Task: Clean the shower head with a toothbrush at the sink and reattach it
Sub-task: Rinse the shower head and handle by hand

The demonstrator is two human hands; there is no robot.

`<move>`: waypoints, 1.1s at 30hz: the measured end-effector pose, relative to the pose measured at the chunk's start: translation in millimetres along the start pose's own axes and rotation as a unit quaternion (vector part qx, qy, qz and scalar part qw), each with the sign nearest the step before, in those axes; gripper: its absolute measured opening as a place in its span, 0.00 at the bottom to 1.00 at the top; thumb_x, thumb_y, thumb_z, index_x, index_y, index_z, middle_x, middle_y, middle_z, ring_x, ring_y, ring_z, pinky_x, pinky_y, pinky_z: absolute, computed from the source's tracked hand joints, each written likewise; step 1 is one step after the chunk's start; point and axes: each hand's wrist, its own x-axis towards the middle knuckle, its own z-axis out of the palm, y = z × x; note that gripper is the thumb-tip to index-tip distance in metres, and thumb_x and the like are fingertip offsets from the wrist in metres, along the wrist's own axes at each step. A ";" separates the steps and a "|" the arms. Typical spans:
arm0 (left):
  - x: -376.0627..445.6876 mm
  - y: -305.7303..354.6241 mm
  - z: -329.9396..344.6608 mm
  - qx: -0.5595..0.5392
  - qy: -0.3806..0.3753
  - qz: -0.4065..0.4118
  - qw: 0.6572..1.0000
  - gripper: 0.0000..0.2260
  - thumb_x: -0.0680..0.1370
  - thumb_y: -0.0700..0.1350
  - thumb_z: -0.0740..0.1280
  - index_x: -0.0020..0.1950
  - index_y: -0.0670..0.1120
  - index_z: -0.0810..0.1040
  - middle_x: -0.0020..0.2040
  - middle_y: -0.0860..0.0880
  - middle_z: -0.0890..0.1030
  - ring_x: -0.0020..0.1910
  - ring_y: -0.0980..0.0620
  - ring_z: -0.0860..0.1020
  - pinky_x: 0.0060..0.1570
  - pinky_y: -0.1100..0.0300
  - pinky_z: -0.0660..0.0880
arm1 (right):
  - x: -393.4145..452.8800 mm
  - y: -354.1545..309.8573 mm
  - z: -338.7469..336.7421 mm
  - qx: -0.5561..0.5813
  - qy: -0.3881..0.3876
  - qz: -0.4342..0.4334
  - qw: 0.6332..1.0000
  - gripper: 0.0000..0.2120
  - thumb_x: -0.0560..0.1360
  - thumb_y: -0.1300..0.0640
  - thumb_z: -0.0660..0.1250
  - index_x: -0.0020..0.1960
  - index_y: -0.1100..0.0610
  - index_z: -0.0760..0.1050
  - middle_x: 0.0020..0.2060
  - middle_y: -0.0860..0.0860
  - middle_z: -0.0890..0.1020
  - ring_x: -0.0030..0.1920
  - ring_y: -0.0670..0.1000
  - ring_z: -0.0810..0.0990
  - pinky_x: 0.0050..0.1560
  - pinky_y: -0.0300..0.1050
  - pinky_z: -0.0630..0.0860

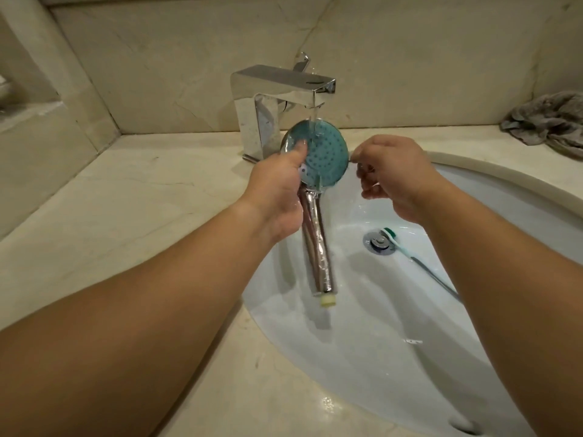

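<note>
Left hand (277, 190) grips the shower head (318, 152) under the running tap (284, 86); right hand (394, 175) hovers loosely curled, empty; toothbrush (407, 247) lies in the sink (394, 357). Rinsing underway, reattachment seemingly left.

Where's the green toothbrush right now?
The green-headed toothbrush lies in the white sink basin, its head against the metal drain, under the right hand.

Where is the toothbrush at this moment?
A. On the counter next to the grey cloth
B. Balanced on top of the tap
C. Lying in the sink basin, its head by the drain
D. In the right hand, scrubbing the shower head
C: the toothbrush lies loose in the sink with its green head beside the drain; the left hand grips the shower head, and the right hand holds nothing.
</note>
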 end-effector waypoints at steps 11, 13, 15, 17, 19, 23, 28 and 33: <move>4.8 1.7 -5.5 -0.029 0.012 -0.031 0.999 0.15 0.87 0.45 0.59 0.72 0.45 0.73 0.61 0.43 0.85 0.61 0.41 0.83 0.61 0.36 0.78 | -6.3 4.9 8.5 0.039 -0.118 0.035 0.992 0.12 0.82 0.49 0.64 0.60 0.55 0.76 0.47 0.58 0.84 0.41 0.57 0.86 0.44 0.51 0.81; 4.8 2.0 -5.7 -0.022 0.014 -0.029 0.999 0.15 0.86 0.46 0.60 0.72 0.46 0.74 0.61 0.45 0.85 0.61 0.43 0.83 0.60 0.42 0.78 | -6.8 5.5 7.7 0.042 -0.118 0.023 0.992 0.11 0.82 0.50 0.63 0.60 0.55 0.76 0.49 0.59 0.85 0.44 0.58 0.86 0.46 0.52 0.82; 4.6 2.5 -5.8 -0.017 0.011 -0.029 0.999 0.14 0.86 0.45 0.60 0.71 0.46 0.75 0.61 0.45 0.85 0.60 0.44 0.83 0.55 0.46 0.78 | -6.2 6.0 7.4 0.047 -0.113 0.021 0.992 0.10 0.82 0.52 0.63 0.60 0.54 0.76 0.50 0.59 0.84 0.46 0.59 0.86 0.47 0.53 0.82; 4.6 2.2 -5.8 -0.017 0.008 -0.029 0.999 0.14 0.86 0.45 0.60 0.71 0.46 0.74 0.62 0.45 0.84 0.61 0.43 0.83 0.52 0.46 0.78 | -5.8 6.7 7.4 0.047 -0.107 0.021 0.993 0.10 0.82 0.53 0.62 0.60 0.54 0.76 0.51 0.59 0.84 0.46 0.59 0.86 0.47 0.53 0.82; 4.6 1.8 -5.7 -0.015 0.007 -0.028 0.999 0.14 0.86 0.45 0.60 0.71 0.46 0.74 0.62 0.45 0.84 0.61 0.43 0.83 0.56 0.43 0.79 | -5.5 7.2 7.7 0.044 -0.104 0.015 0.994 0.09 0.82 0.54 0.62 0.60 0.54 0.76 0.50 0.58 0.84 0.46 0.59 0.86 0.47 0.53 0.81; 3.2 1.9 -5.8 0.004 -0.005 -0.030 1.000 0.14 0.86 0.45 0.60 0.71 0.46 0.74 0.62 0.44 0.83 0.62 0.42 0.82 0.62 0.40 0.77 | -4.9 6.2 4.5 0.031 -0.101 0.012 0.994 0.09 0.82 0.54 0.62 0.59 0.54 0.77 0.48 0.56 0.85 0.45 0.59 0.86 0.45 0.53 0.81; -2.7 0.0 -3.6 0.131 -0.034 -0.044 0.990 0.14 0.86 0.48 0.62 0.71 0.48 0.73 0.66 0.47 0.80 0.66 0.42 0.77 0.64 0.40 0.73 | -4.8 4.2 -14.5 0.003 -0.132 0.036 0.991 0.12 0.80 0.57 0.59 0.62 0.58 0.74 0.53 0.61 0.82 0.48 0.63 0.86 0.49 0.56 0.83; -11.9 -0.7 1.2 0.217 -0.084 0.030 0.972 0.13 0.85 0.50 0.65 0.70 0.51 0.75 0.64 0.49 0.81 0.62 0.46 0.80 0.64 0.43 0.73 | -8.3 -0.8 -27.3 0.015 -0.136 0.031 0.990 0.18 0.78 0.61 0.55 0.66 0.55 0.73 0.54 0.61 0.82 0.47 0.63 0.86 0.45 0.53 0.83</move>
